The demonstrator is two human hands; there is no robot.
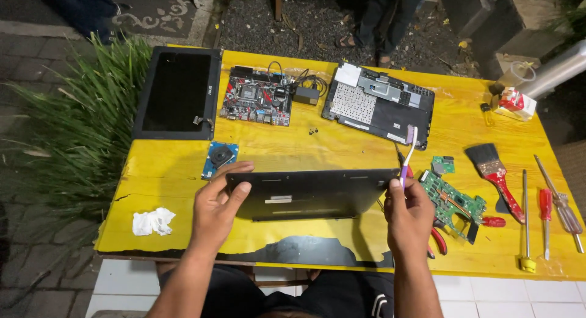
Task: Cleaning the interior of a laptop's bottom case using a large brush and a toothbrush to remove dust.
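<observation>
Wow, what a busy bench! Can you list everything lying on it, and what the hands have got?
yellow wooden table: one, yellow, under everything
black laptop screen panel: one, far left
red-and-black circuit board: one, far middle
grey laptop keyboard chassis: one, far right of middle
blue hard drive: one, beside the left hand
crumpled white tissue: one, near left corner
green circuit board: one, right of the right hand
red-handled paintbrush: one, right
screwdrivers: several, right edge
black laptop cover: one, held by both hands
purple toothbrush: one, in right hand
left hand: grips cover
right hand: grips cover and toothbrush

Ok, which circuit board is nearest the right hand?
The green board just right of the right hand; the red-and-black board lies at the table's far side.
</observation>
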